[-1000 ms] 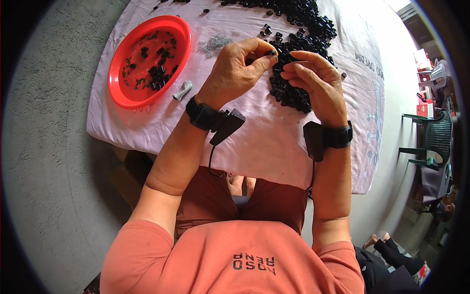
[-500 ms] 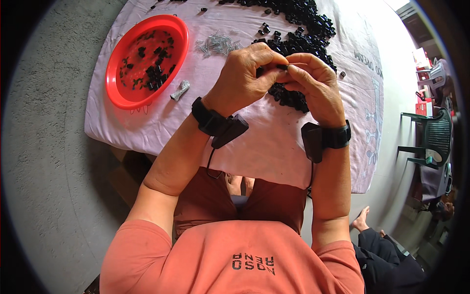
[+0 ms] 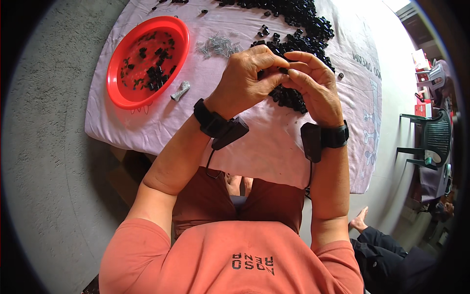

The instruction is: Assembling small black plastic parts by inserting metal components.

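Observation:
Both hands meet above the table, pinching a small black plastic piece between their fingertips. My left hand is closed, thumb and forefinger on the piece. My right hand grips it from the other side, its fingers curled. Most of the piece is hidden by the fingers. Just beyond the hands spreads a heap of similar black pieces. Left of it lies a small pile of clear, thin pins. A red plastic basin at the left holds several black pieces.
A pinkish cloth covers the table. Between basin and left forearm lies a small silvery wrapped bundle. A green chair stands on the floor at the right. Another person's bare foot and dark-trousered leg are at the lower right.
The fingertips have shifted slightly around the black piece, which sits a little lower between them. Both hands stay in nearly the same place.

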Demonstrator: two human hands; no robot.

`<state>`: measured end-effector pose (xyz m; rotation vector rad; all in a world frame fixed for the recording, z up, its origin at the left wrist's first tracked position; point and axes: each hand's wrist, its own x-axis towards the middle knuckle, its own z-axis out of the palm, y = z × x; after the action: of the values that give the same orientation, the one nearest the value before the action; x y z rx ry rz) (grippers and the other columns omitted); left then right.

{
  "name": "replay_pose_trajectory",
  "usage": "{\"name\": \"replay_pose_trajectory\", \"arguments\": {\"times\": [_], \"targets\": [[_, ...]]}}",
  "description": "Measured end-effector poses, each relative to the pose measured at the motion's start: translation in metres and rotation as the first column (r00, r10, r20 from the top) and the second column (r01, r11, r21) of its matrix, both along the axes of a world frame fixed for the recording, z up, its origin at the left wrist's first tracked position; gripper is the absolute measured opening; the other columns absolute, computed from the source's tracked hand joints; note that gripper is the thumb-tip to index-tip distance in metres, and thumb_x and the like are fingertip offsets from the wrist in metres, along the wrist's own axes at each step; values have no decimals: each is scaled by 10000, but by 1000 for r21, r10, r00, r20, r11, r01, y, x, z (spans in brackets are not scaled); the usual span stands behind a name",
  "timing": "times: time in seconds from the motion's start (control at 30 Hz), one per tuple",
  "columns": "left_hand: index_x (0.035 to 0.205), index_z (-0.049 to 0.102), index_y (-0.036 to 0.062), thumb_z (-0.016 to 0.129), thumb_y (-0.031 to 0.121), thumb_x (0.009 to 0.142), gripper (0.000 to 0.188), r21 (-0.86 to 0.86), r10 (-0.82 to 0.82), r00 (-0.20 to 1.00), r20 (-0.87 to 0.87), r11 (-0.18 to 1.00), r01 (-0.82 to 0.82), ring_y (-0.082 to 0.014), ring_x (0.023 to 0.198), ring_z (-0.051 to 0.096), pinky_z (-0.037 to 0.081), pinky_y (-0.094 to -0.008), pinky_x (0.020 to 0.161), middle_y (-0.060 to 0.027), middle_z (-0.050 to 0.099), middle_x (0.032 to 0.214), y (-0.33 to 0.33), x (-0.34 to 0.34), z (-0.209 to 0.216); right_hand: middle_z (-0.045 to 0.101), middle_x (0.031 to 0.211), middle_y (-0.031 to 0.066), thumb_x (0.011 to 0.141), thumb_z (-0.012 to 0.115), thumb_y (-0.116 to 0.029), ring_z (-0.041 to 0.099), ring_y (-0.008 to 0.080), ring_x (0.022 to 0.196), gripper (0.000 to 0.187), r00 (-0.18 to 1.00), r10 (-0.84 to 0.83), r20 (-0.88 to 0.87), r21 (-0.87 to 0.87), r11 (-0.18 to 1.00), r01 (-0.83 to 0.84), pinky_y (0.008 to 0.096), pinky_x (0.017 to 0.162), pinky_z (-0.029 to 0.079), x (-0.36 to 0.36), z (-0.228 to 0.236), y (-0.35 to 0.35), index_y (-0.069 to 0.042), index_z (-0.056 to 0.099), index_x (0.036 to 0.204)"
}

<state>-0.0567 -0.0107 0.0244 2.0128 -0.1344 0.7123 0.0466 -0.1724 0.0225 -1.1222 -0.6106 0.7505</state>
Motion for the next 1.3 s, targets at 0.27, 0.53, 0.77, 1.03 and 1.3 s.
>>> {"name": "replay_pose_trajectory", "arguments": {"times": [0.27,0.53,0.77,1.03,1.3], "targets": [[961,710,30,714,-33,792,180,35,1,998,57,999,-3,-125,654,564,466,-265,607,-45,601,797,-9,0,8,702,1042,126,915,647,-69,691,159,903,345,1000,17,-18,26,1000,-17,295,845,568,2,0,-3,28,589,1242],[956,701,31,698,-20,791,173,49,19,997,74,999,-23,-170,654,579,476,-285,605,-65,600,789,-13,5,19,676,1122,172,944,620,-74,689,219,988,321,990,77,-121,187,981,-54,356,892,571,8,-7,-6,39,573,1241],[950,691,9,676,-41,779,179,-16,2,997,80,1000,-1,-228,699,628,497,-320,619,-100,613,805,-18,4,13,681,1107,161,931,642,-81,688,225,980,326,988,91,-121,162,984,-70,362,882,574,9,-12,-12,34,574,1229],[936,663,-5,652,-19,791,147,129,30,999,30,991,-34,-297,743,613,486,-380,659,-134,593,809,-18,-11,32,697,1045,122,893,659,-39,672,156,898,374,993,74,-96,127,990,-61,285,817,559,0,-4,-2,28,580,1253],[906,679,18,666,-20,775,137,136,140,988,64,980,-148,-297,717,616,495,-377,648,-120,603,792,-36,-10,38,703,1023,131,894,678,-50,681,160,883,419,990,101,-97,203,976,-79,286,799,568,0,3,-7,25,558,1288]]}}
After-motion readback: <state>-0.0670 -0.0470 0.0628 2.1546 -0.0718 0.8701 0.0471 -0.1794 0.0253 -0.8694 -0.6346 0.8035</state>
